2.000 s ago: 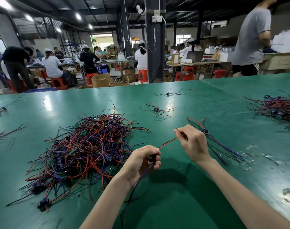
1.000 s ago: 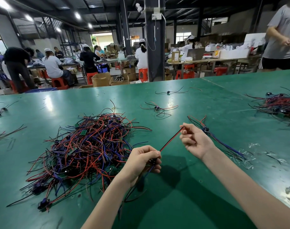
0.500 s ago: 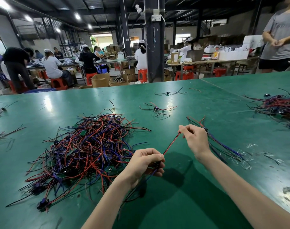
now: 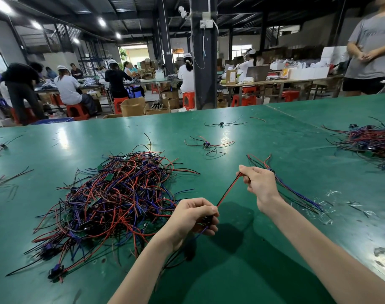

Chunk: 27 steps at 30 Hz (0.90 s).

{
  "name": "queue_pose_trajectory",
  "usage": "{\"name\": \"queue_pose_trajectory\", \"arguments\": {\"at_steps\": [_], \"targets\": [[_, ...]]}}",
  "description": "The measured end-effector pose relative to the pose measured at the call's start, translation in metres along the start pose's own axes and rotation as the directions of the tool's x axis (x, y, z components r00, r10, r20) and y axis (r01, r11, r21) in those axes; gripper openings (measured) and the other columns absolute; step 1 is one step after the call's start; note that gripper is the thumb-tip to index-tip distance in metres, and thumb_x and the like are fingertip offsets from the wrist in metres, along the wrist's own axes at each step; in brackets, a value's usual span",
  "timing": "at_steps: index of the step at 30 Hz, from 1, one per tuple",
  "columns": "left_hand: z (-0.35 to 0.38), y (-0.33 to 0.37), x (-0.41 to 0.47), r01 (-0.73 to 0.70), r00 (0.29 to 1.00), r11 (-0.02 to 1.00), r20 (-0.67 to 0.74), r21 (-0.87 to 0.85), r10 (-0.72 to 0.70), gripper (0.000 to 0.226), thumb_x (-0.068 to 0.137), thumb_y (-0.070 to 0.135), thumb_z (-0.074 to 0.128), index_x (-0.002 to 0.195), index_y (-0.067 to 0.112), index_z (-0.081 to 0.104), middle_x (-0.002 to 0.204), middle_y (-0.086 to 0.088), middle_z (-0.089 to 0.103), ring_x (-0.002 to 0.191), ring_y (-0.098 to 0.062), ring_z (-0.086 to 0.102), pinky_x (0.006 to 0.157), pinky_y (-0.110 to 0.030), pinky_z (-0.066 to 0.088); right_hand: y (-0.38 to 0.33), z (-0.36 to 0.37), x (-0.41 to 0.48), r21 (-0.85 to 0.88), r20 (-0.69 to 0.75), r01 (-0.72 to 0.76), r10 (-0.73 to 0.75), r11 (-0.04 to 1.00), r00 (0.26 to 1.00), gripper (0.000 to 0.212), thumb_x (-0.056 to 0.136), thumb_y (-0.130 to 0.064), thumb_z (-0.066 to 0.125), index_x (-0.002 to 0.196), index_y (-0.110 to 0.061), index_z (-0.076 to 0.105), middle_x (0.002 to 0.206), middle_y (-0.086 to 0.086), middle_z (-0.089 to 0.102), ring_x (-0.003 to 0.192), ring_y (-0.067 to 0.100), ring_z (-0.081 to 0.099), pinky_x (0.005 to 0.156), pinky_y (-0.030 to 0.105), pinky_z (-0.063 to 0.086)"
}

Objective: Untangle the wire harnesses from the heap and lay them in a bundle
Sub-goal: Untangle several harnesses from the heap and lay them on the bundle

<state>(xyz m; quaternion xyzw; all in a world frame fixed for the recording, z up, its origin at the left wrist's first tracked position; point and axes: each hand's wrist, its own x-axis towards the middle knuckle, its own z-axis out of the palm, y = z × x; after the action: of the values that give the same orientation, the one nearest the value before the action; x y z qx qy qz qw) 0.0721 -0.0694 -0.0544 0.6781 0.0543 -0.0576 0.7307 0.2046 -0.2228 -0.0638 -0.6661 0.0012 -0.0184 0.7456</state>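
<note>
A big tangled heap of red, blue and black wire harnesses [image 4: 112,198] lies on the green table [image 4: 264,249], left of my hands. My left hand [image 4: 193,218] grips one harness at its dark connector; blue and black wires hang below the fist. Red and black wires of that harness [image 4: 227,190] stretch taut up to my right hand [image 4: 260,185], which pinches their far end. A small straightened bundle of harnesses [image 4: 294,191] lies on the table just behind and right of my right hand.
Two loose harnesses [image 4: 207,145] [image 4: 222,123] lie further back on the table. Another heap [image 4: 371,142] sits at the far right edge. Stray wires [image 4: 2,178] lie at the left edge. A person in a grey shirt [image 4: 371,44] stands beyond the table's right corner.
My right hand has drawn up and away along the red and black wires, pulling them taut between my hands. The left hand stays put. The person at the right has shifted.
</note>
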Motion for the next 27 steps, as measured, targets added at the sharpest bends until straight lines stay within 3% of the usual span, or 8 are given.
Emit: {"name": "queue_pose_trajectory", "arguments": {"at_steps": [2,7,27], "targets": [[0.0000,-0.0002,-0.0004,0.005,1.000,1.000,0.013,0.008,-0.005,0.022,0.090,0.002,0.056,0.069,0.004,0.059,0.057,-0.009,0.060,0.046,-0.017,0.057,0.046,-0.022,0.049,-0.0001,0.0004,-0.0004,-0.006,-0.002,0.008,-0.008,1.000,1.000,0.026,0.087,-0.020,0.065,0.061,-0.013,0.066,0.053,-0.002,0.043,0.049,0.007,0.036,0.042,0.016,0.024],[0.0006,-0.0011,-0.0006,0.018,0.999,1.000,0.044,0.023,-0.019,0.023,0.090,0.003,0.057,0.067,0.006,0.060,0.058,-0.009,0.060,0.047,-0.017,0.058,0.047,-0.022,0.049,0.0003,-0.0007,-0.0010,0.075,0.031,-0.037,0.035,0.997,0.999,0.025,0.085,-0.018,0.068,0.062,-0.009,0.065,0.055,0.000,0.041,0.031,0.002,0.032,0.032,0.012,0.022],[0.0027,-0.0018,-0.0001,-0.004,1.000,0.999,0.024,0.047,0.003,0.020,0.090,0.003,0.057,0.069,0.003,0.058,0.057,-0.009,0.060,0.045,-0.016,0.058,0.046,-0.022,0.049,0.0007,0.0034,-0.0028,0.141,0.010,-0.034,0.033,0.989,0.999,0.026,0.082,-0.018,0.072,0.060,-0.009,0.062,0.053,-0.001,0.038,0.033,0.002,0.028,0.034,0.013,0.026]]}}
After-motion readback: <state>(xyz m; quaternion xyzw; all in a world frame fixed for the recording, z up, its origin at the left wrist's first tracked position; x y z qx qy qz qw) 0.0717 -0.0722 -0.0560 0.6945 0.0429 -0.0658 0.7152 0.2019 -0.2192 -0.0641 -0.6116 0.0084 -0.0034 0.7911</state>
